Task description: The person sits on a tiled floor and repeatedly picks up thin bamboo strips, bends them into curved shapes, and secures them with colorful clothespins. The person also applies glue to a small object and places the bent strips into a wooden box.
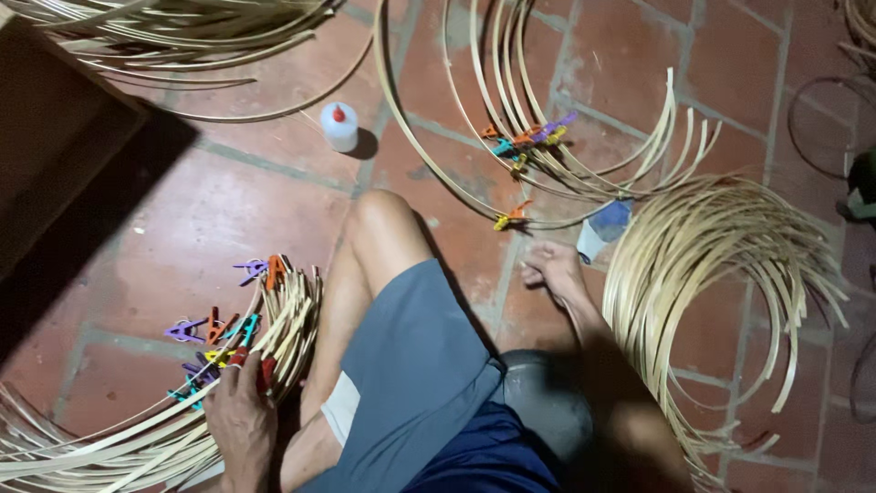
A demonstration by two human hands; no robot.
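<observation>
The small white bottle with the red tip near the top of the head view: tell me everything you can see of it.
The small white bottle is squat and rounded, of what looks like translucent white plastic, with a red pointed nozzle on top. It stands upright on the red tiled floor, casting a shadow to its right. It stands apart from both hands, just past the person's raised knee. A thin bamboo strip curves close by; whether they touch cannot be told.

A thick bundle of pale bamboo hoops, pinned together with purple, orange, yellow and teal plastic clips, lies curved across the red tile floor's lower-left corner. Toward the floor's right edge, a loose coil of thin bamboo strips rests flat, ends splaying outward.
</observation>
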